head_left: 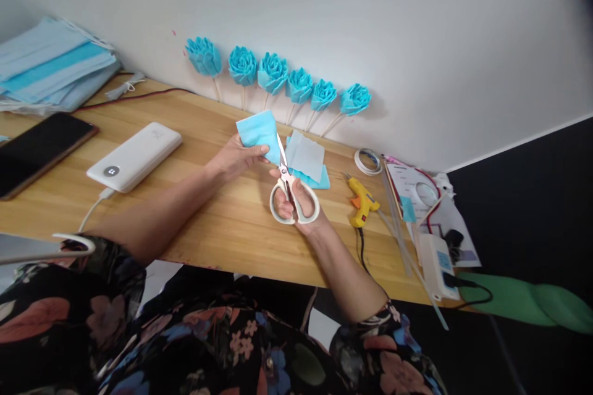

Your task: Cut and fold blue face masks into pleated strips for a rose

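Observation:
Between its thumb and fingers my left hand [239, 155] pinches a square of blue face-mask fabric [257, 128], held just above the table. My right hand [299, 200] is closed around white-handled scissors [283, 163], with fingers through the loops. The blades point up and lie along the right edge of the fabric. Whether they are cutting into it I cannot tell. Right behind the scissors, more cut fabric pieces [306, 157], pale on top and blue beneath, lie on the wooden table [241, 222].
Several blue fabric flowers [273, 73] on sticks lean against the wall. To the right are a yellow glue gun [362, 200], a tape roll [368, 161] and a power strip [435, 268]. At left sit a power bank [134, 157], a phone [44, 151] and stacked face masks [53, 68].

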{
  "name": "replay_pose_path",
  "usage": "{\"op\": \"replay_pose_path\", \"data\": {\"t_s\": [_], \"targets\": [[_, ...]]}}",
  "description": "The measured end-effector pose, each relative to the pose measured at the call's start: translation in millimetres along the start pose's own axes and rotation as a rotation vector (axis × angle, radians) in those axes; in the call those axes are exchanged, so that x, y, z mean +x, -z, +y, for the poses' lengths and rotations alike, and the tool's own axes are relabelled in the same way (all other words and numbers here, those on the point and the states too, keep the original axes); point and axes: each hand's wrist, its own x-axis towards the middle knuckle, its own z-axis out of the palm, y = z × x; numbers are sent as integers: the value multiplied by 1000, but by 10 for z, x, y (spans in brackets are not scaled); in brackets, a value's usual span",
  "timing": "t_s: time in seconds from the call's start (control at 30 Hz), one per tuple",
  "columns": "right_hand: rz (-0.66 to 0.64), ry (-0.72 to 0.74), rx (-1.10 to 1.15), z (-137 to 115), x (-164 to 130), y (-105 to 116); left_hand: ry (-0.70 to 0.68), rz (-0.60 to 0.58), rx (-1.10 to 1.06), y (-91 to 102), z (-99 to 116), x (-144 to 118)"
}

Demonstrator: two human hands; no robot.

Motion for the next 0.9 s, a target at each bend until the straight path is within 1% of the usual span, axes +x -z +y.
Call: {"op": "replay_pose_path", "data": {"t_s": [0.13,0.33,0.53,0.7,0.8,0.9], "targets": [[-61,-4,-7,1,-13,16,-62,42,-31,16,13,21],[-102,-38,-12,12,-3,27,-83,102,1,59,-19,38],[-110,-40,18,34,8,83,-104,101,-22,47,-42,26],[-106,-54,-25,28,1,96,-111,139,-10,63,-31,32],[-97,-64,-42,20,-4,96,-122,125,-20,89,-33,46],[-104,-64,-39,20,-4,105,-102,100,-21,90,-50,48]]}}
